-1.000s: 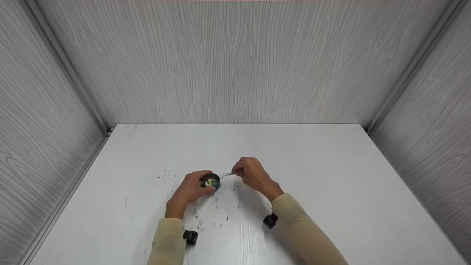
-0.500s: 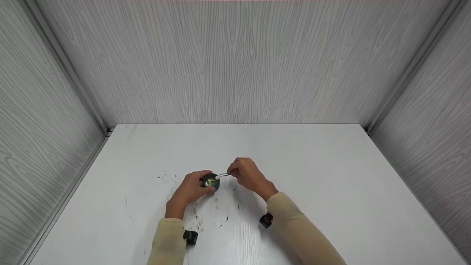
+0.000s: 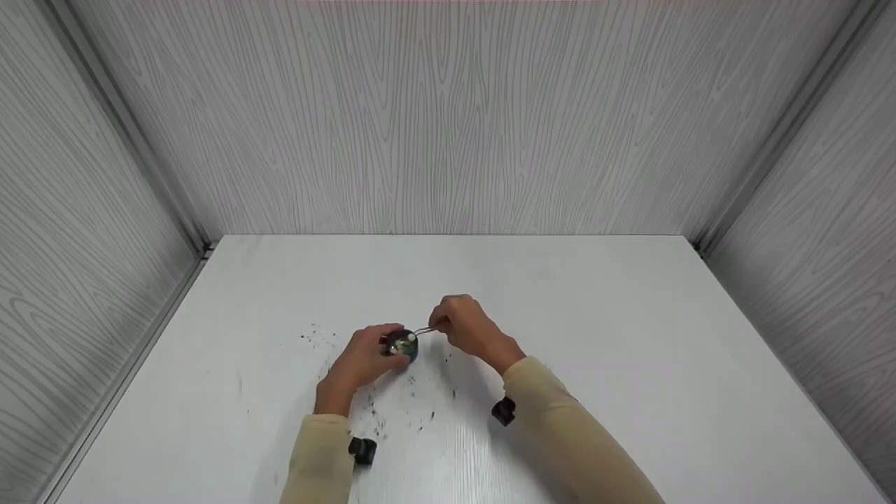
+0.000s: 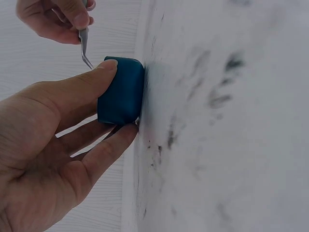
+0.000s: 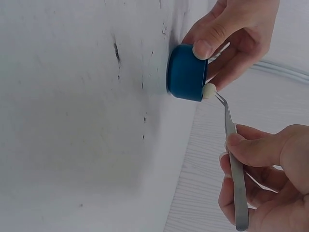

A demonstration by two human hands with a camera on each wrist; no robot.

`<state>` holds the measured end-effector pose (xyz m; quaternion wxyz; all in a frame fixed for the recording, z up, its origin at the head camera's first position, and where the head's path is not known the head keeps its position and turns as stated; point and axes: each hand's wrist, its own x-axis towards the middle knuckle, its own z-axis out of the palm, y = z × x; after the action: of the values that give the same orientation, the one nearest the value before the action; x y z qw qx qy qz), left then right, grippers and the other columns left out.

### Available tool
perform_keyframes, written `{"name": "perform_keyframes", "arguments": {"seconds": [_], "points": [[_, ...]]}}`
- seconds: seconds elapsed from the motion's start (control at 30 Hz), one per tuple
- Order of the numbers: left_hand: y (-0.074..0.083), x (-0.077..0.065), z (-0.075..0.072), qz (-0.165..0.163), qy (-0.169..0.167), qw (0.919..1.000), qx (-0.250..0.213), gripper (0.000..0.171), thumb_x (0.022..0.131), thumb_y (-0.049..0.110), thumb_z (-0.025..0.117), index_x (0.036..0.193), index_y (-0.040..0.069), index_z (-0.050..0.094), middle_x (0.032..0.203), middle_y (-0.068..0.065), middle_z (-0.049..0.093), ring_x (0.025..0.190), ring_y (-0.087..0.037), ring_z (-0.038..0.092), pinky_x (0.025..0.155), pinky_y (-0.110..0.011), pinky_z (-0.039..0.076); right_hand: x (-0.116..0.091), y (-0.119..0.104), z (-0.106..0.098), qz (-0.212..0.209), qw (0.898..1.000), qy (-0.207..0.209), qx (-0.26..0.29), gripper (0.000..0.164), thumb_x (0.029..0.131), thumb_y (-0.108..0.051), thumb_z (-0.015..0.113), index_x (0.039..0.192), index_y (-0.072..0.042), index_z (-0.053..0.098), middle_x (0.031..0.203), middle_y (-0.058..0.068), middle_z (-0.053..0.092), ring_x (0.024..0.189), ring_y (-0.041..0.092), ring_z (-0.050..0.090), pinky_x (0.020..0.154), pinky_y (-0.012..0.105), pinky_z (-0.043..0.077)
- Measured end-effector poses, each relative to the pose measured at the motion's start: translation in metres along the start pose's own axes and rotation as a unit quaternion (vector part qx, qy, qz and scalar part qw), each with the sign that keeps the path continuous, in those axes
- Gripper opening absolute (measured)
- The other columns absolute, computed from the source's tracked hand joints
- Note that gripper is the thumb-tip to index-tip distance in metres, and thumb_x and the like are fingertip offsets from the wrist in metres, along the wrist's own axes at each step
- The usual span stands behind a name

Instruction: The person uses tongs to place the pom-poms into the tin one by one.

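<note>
My left hand [image 3: 362, 355] holds a small blue cup [image 4: 123, 92] standing on the white table, with the thumb and fingers on opposite sides. In the head view, small light and coloured pieces show inside its dark mouth. My right hand [image 3: 470, 326] pinches silver bent-tip tweezers [image 5: 236, 179] between thumb and fingers. A pale, round bead [image 5: 209, 91] is at the rim of the cup, right by the tweezer tips. In the left wrist view, the cup and left thumb hide the bead, and the bent tips come down behind the thumb.
Dark smudges and specks [image 3: 378, 420] mark the white table [image 3: 595, 315] around the hands. Grey wood-grain panels [image 3: 448, 119] enclose the table at the back and both sides. A black wrist camera [image 3: 362, 451] sits by the left sleeve, another [image 3: 504, 411] by the right.
My right hand has moved left, bringing the tweezers and the bead from beside the cup to its rim. The left hand and the cup have stayed put.
</note>
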<state>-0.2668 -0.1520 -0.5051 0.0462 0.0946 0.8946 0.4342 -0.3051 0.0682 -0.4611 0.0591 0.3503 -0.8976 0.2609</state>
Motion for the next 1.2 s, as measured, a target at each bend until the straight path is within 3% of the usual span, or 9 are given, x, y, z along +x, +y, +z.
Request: {"name": "perform_keyframes", "arguments": {"seconds": [0.27,0.6,1.07,1.2], "points": [[0.002,0.001,-0.001,-0.001,-0.001,1.0000,0.003,0.057,0.091,0.012,0.079,0.144,0.005,0.059,0.143,-0.019,0.062,0.132,-0.038,0.061,0.111,-0.055,0.049,0.000,0.000,-0.002,0.026,0.999,-0.019,-0.005,0.020,0.093,0.011,0.066,0.099,-0.001,0.082,0.094,0.014,0.076,0.093,0.027,0.073,0.084,0.040,0.063],[0.003,0.001,0.000,-0.001,-0.002,1.0000,-0.006,0.056,0.091,0.011,0.078,0.144,0.004,0.059,0.144,-0.020,0.061,0.132,-0.039,0.061,0.111,-0.053,0.050,-0.005,0.007,-0.006,0.025,1.000,-0.006,-0.012,0.019,0.093,0.010,0.067,0.100,-0.001,0.081,0.093,0.014,0.075,0.091,0.028,0.072,0.082,0.041,0.063],[0.003,0.000,0.001,-0.020,-0.006,0.9997,0.010,0.058,0.092,0.013,0.078,0.146,0.004,0.057,0.145,-0.020,0.060,0.134,-0.039,0.060,0.113,-0.054,0.048,-0.024,0.032,-0.034,0.018,0.999,0.001,-0.030,0.013,0.088,0.009,0.073,0.096,0.002,0.080,0.092,0.016,0.076,0.087,0.028,0.073,0.077,0.041,0.063],[0.003,-0.001,0.001,-0.023,-0.005,0.9996,0.015,0.059,0.092,0.014,0.078,0.146,0.005,0.057,0.146,-0.021,0.059,0.135,-0.040,0.058,0.114,-0.055,0.047,-0.032,0.041,-0.041,0.041,0.999,-0.016,-0.024,0.013,0.087,0.007,0.076,0.098,0.001,0.081,0.094,0.014,0.077,0.087,0.026,0.073,0.078,0.040,0.063]]}}
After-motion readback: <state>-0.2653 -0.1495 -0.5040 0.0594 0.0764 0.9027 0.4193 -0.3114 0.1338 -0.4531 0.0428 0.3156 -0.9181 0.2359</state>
